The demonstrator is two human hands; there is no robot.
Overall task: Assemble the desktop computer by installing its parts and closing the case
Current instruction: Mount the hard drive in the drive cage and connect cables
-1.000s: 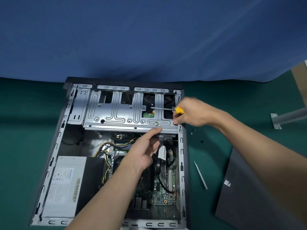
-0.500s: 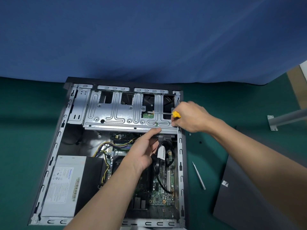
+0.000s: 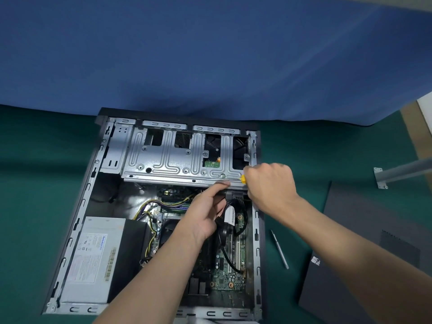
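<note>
Since the drive cage [image 3: 168, 160] looked stiff, its rim, pinched by fingers of the left hand [image 3: 203, 218], suited holding. Beside them the right hand [image 3: 268, 185] clenched the screwdriver [image 3: 243, 178].

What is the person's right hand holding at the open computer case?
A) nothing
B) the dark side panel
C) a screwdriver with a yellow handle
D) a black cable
C: the right hand grips a screwdriver, whose yellow handle pokes out of the curled fingers.
</note>
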